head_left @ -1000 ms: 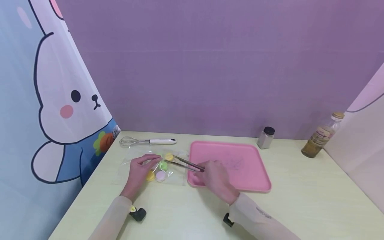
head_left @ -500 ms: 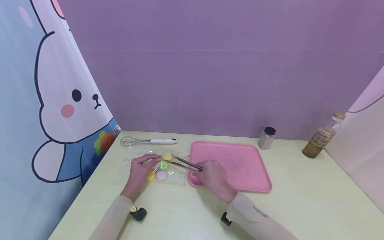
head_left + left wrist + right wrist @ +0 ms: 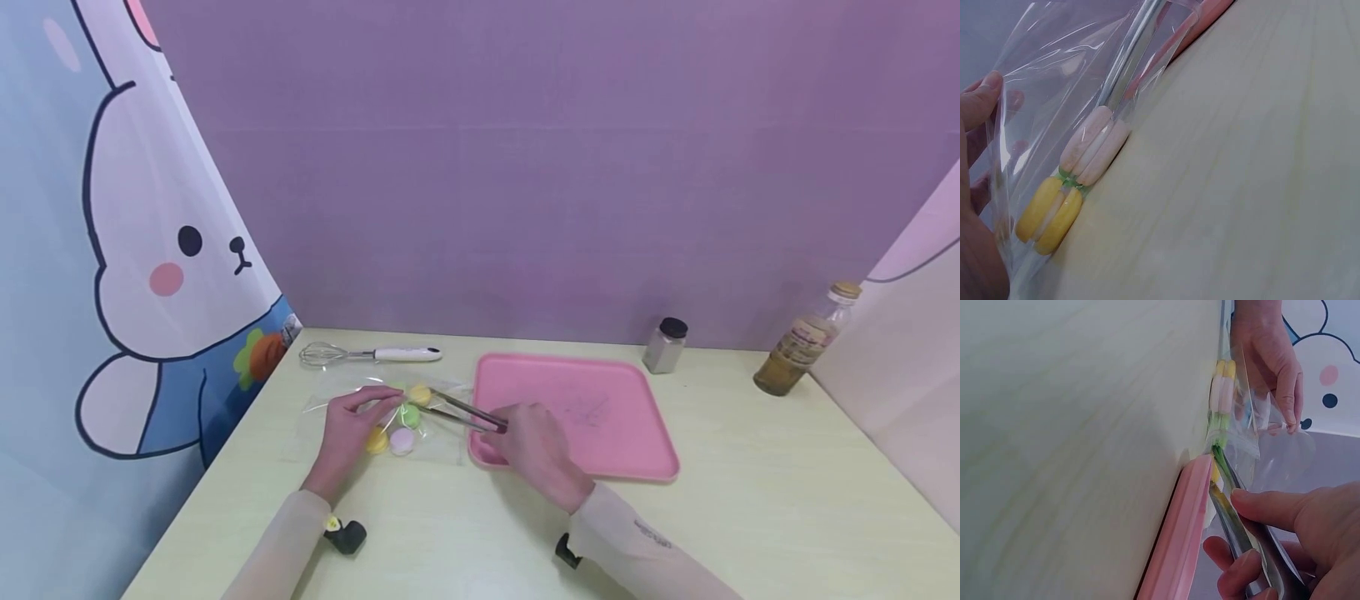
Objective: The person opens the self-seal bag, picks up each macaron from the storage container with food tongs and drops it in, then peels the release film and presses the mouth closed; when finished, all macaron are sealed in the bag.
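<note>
"Head view: what are the hands doing?"

"The left hand (image 3: 348,430) is pinching the clear bag (image 3: 442,451), lying left of the pink tray (image 3: 607,396); the right hand (image 3: 542,450) is gripping tongs (image 3: 474,409), their tips reaching among the macarons (image 3: 402,442)."

"Left wrist?"

"The bag's upper layer is standing up toward the left hand, probably making room for the tongs."

"Right wrist?"

"The tongs are crossing the tray's left rim, slightly spread; the table (image 3: 450,533) is leaving room on the near side."
</note>
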`<control>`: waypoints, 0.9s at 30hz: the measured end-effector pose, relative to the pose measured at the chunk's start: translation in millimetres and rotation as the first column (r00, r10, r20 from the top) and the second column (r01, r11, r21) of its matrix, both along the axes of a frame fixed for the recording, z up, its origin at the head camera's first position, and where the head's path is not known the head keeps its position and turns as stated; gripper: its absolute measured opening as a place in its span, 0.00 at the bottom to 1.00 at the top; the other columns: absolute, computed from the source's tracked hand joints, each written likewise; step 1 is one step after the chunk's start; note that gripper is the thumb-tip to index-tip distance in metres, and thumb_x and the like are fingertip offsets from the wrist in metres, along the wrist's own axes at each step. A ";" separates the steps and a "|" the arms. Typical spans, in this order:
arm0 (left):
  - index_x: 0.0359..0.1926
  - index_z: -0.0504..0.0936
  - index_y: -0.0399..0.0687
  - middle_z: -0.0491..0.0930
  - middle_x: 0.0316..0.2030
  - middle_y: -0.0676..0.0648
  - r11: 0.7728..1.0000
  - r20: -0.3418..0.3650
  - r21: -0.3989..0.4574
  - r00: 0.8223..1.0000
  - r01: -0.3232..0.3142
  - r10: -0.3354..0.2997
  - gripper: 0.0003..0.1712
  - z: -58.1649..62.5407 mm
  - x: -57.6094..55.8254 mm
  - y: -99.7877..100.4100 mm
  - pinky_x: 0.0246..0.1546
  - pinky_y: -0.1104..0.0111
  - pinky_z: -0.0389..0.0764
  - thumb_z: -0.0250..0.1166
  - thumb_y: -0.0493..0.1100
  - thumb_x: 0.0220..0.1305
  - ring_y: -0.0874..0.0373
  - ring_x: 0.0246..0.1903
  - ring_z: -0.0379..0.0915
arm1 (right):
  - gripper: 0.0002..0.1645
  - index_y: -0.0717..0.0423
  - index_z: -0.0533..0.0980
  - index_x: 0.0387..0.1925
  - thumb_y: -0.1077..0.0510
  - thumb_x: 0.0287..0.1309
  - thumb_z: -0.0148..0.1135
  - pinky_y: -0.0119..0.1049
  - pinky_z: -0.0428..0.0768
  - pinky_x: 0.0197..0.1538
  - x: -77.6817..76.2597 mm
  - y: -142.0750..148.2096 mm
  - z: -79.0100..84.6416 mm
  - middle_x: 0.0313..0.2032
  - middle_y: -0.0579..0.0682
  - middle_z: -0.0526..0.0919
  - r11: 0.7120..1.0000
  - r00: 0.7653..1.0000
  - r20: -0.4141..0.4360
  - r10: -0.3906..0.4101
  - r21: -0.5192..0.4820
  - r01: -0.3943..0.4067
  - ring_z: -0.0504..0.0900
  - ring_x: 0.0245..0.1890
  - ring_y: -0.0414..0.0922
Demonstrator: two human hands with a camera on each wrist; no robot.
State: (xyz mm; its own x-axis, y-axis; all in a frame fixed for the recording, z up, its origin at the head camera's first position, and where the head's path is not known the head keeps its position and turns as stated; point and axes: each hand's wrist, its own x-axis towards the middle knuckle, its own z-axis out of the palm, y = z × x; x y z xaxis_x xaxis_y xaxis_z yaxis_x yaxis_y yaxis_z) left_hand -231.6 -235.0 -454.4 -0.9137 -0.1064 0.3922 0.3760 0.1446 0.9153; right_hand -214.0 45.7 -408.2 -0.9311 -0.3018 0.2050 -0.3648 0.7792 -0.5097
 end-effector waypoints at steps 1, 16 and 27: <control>0.41 0.89 0.38 0.87 0.43 0.42 1.000 0.003 -0.002 1.000 -0.001 0.002 0.11 -0.3 -0.4 -0.1 0.59 0.70 0.73 0.75 0.39 0.60 0.55 0.49 0.80 | 0.11 0.51 0.88 0.39 0.52 0.56 0.76 0.24 0.59 0.11 0.5 0.9 0.0 0.11 0.39 0.70 1.000 1.000 -0.010 -0.001 0.005 0.002 0.62 0.10 0.33; 0.42 0.90 0.40 0.88 0.44 0.45 1.000 0.035 -0.022 0.999 -0.001 0.002 0.12 1.1 1.1 -1.7 0.61 0.69 0.71 0.76 0.42 0.60 0.57 0.52 0.79 | 0.16 0.52 0.88 0.44 0.50 0.54 0.77 0.23 0.57 0.11 12.5 23.4 7.0 0.11 0.37 0.69 0.997 0.998 -0.056 -0.030 0.066 0.034 0.60 0.09 0.32; 0.42 0.89 0.37 0.87 0.43 0.41 1.000 0.005 -0.018 1.000 0.004 -0.004 0.11 1.4 1.3 -1.8 0.59 0.72 0.73 0.75 0.40 0.61 0.58 0.51 0.79 | 0.18 0.47 0.88 0.45 0.50 0.51 0.79 0.28 0.63 0.13 32.0 52.9 9.3 0.22 0.36 0.82 0.996 0.995 -0.069 -0.075 0.036 0.077 0.60 0.12 0.31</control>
